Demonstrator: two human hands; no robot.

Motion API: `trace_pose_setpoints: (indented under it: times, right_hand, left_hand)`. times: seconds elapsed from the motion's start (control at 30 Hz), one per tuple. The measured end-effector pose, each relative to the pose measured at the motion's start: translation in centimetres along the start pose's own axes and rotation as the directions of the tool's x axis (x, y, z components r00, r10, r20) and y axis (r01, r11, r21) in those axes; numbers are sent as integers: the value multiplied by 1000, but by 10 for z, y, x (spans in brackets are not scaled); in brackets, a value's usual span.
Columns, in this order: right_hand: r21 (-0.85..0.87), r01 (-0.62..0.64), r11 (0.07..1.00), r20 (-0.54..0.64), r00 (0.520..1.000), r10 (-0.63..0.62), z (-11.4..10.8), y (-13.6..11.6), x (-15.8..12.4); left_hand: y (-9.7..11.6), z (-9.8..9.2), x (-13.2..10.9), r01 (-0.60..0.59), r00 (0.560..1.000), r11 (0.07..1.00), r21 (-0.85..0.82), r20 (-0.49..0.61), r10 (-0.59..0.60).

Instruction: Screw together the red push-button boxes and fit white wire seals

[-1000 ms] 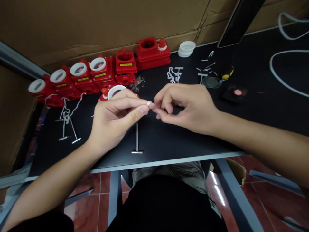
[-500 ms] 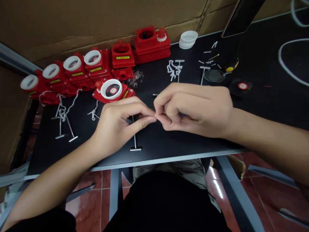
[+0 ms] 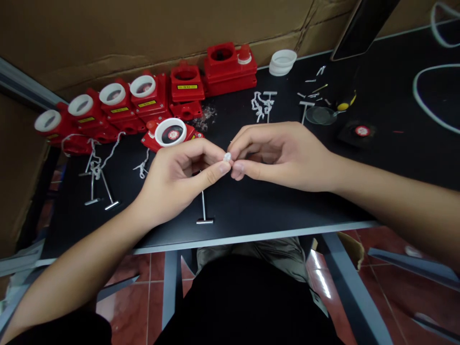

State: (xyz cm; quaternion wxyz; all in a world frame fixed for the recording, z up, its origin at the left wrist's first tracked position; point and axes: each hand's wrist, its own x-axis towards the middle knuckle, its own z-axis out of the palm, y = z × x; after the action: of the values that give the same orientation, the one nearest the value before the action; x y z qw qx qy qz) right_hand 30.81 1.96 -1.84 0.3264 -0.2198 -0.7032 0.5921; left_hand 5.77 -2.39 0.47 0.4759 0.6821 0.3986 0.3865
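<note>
A small white knotted piece, perhaps cord (image 3: pixel 227 156), sits between the fingertips of both hands above the black table. My left hand (image 3: pixel 185 175) pinches it between thumb and forefinger. From the right, my right hand (image 3: pixel 280 155) pinches at its other side, fingertips almost touching the left ones. Behind my left hand is a red housing with a white ring (image 3: pixel 171 132), partly hidden. A metal T-shaped rod (image 3: pixel 204 206) lies below my left hand, its upper part covered by the hand.
Red housings (image 3: pixel 120 103) line the cardboard wall. T-rods with white cord (image 3: pixel 104 188) lie at left; white rings (image 3: pixel 282 62), glass discs (image 3: pixel 319 115), a yellow-black tool (image 3: pixel 345 101) and a black part with a red-white label (image 3: pixel 361 131) are at right.
Both hands have risen slightly and the right fingers have uncurled somewhat, with the thumb now facing the camera. More of the white piece shows between the fingertips.
</note>
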Motion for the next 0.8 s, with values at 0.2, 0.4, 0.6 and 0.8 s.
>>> trace_pose_setpoints:
  times: [0.2, 0.4, 0.6, 0.8]
  right_hand:
    - [-15, 44, 999, 3, 999, -44, 0, 4, 1]
    - [-137, 71, 988, -8, 997, -72, 3, 0, -1]
    - [-168, 69, 983, -77, 994, -83, 2, -6, -1]
    - [-42, 33, 999, -66, 997, -35, 7, -6, -2]
  left_hand:
    - [1, 1, -1, 37, 999, 999, 19, -32, -36]
    - [-1, 4, 1, 25, 999, 1000, 15, -23, -24]
    - [-1, 2, 1, 21, 1000, 998, 62, 18, -22]
    - [-4, 1, 0, -10, 999, 994, 107, 54, 5]
